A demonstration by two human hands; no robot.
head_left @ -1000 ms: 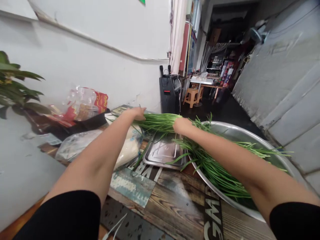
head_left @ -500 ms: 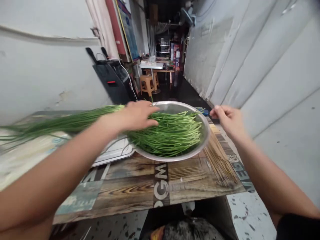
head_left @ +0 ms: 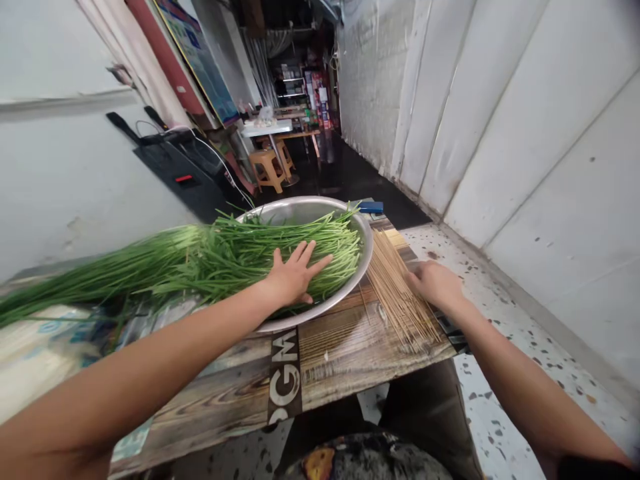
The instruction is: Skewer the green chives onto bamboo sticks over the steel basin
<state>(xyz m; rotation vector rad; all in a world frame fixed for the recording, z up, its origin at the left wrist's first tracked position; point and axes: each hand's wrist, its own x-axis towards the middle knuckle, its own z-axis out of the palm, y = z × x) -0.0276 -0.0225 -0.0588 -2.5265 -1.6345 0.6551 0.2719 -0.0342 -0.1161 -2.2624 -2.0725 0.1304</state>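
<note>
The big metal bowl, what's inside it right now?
Long green stalks, with the left hand spread over them. The bottom of the bowl is covered, so anything beneath the stalks can't be seen.

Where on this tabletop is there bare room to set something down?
Bare tabletop runs along the near edge, in front of the metal basin and left of the bamboo skewers. Crowded: left side, under chives and a plastic bag.
</note>
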